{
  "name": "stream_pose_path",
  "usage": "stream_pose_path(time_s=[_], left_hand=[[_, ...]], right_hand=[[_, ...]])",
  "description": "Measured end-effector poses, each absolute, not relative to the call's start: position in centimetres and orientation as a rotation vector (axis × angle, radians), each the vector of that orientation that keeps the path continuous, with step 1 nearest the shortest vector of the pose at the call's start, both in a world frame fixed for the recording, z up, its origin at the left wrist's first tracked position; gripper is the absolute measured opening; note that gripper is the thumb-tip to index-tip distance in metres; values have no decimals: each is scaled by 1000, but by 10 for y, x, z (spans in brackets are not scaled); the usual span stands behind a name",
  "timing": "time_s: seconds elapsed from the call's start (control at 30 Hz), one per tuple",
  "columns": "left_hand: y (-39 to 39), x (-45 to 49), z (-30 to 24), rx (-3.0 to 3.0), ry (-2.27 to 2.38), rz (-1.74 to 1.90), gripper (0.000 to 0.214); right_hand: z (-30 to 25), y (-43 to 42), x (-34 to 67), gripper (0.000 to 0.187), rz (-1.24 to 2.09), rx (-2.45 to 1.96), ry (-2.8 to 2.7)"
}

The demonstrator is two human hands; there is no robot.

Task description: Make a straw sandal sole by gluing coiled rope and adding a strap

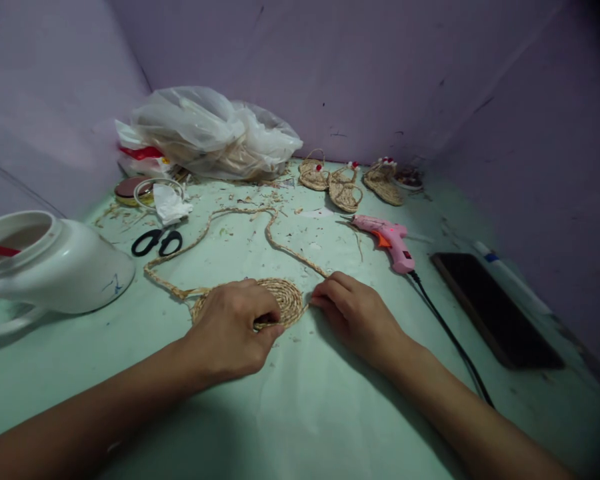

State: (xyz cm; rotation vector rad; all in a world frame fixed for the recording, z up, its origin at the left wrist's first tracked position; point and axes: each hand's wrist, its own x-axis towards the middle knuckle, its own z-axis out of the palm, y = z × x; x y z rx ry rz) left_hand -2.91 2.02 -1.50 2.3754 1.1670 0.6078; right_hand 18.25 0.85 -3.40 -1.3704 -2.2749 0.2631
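A flat oval coil of braided straw cord (pixel 286 298) lies on the pale green table, partly covered by my left hand (pixel 233 323). The thumb and fingers of that hand are closed on the coil's near edge. Just right of the coil, my right hand (pixel 357 313) pinches the straw braid (pixel 300 255) close to where it meets the coil. From there the braid's loose length loops over the table behind both hands and comes back to the coil's left side, where some strands look frayed. My palms hide part of the coil.
A pink glue gun (pixel 387 240) with a black cord lies right, near a dark phone (pixel 495 310) and a pen (pixel 510 273). Black-handled scissors (pixel 157 243) and a white pot (pixel 80 263) are left. Behind are a plastic bag (pixel 215 133) and beaded woven slippers (pixel 345 189).
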Motion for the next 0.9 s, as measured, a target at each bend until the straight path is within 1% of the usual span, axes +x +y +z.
stream_pose_path(time_s=[0.2,0.5,0.8,0.9], left_hand=[[20,-29,-15,2383,1164,600,7],[20,-30,-14,2413,1160,580,9],[20,-29,-13,2428,1136,572,9],[21,-29,-13,2436,1138,567,10]], right_hand=[[-35,14,180,21,222,-1313,-2302],[-37,28,182,20,127,-1153,-2341],[-32,35,183,22,177,-1056,-2399],[-31,39,184,18,192,-1044,-2441]])
